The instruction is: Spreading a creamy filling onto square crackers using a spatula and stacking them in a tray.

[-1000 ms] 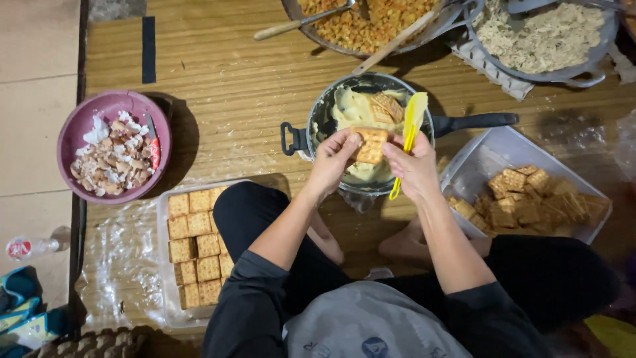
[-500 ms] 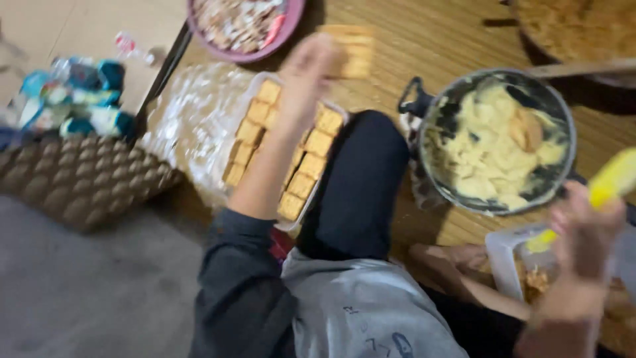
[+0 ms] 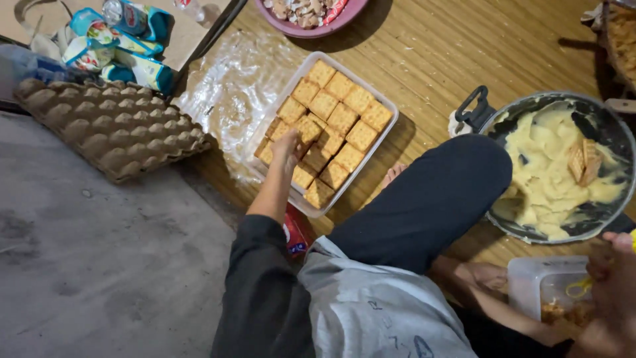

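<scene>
Our left hand (image 3: 286, 147) pinches a square cracker (image 3: 306, 128) into the clear tray (image 3: 387, 136), risking shifting neighbours, while our right hand's (image 3: 613, 292) grip stays unclear.

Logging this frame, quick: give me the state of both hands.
Left hand: closed on a cracker at the clear tray.
Right hand: at the frame's corner by a clear container; grip cannot be told.

You are wearing a black long-sleeved top, the left sleeve pushed up above the elbow, leaving the forearm and left hand (image 3: 286, 142) bare. A grey apron with faint dark markings is covering your lap. Black trousers; bare feet showing.
</scene>
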